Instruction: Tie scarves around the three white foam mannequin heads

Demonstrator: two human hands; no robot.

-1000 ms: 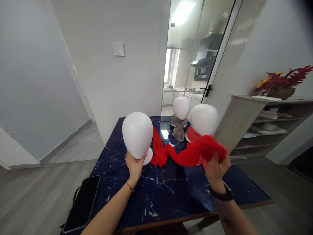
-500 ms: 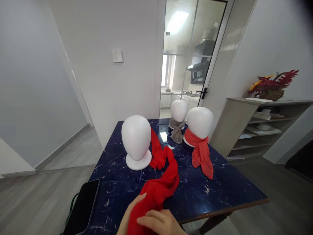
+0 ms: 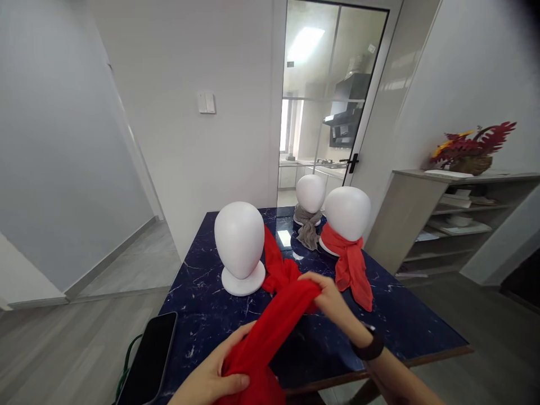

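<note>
A long red scarf (image 3: 276, 315) runs from behind a bare white foam head (image 3: 239, 242) down toward me, stretched above the dark blue marble table (image 3: 413, 332). My left hand (image 3: 215, 379) is closed on the scarf's near end at the bottom of the view. My right hand (image 3: 331, 301) pinches the scarf farther up, close to the bare head. Another white head (image 3: 347, 214) at the right wears a lighter red scarf (image 3: 352, 264). Behind it a third head (image 3: 311, 193) wears a grey scarf (image 3: 307, 228).
A black phone (image 3: 147, 360) lies at the table's near left corner, with a green cable below it. Grey shelving (image 3: 442, 225) with a flower basket (image 3: 468, 154) stands to the right. A glass door (image 3: 333, 107) to a kitchen is beyond the table.
My right hand let go of the red scarf's far part, came to the near edge, then slid up the scarf toward the bare head. My left hand left the head's base and took the scarf's near end.
</note>
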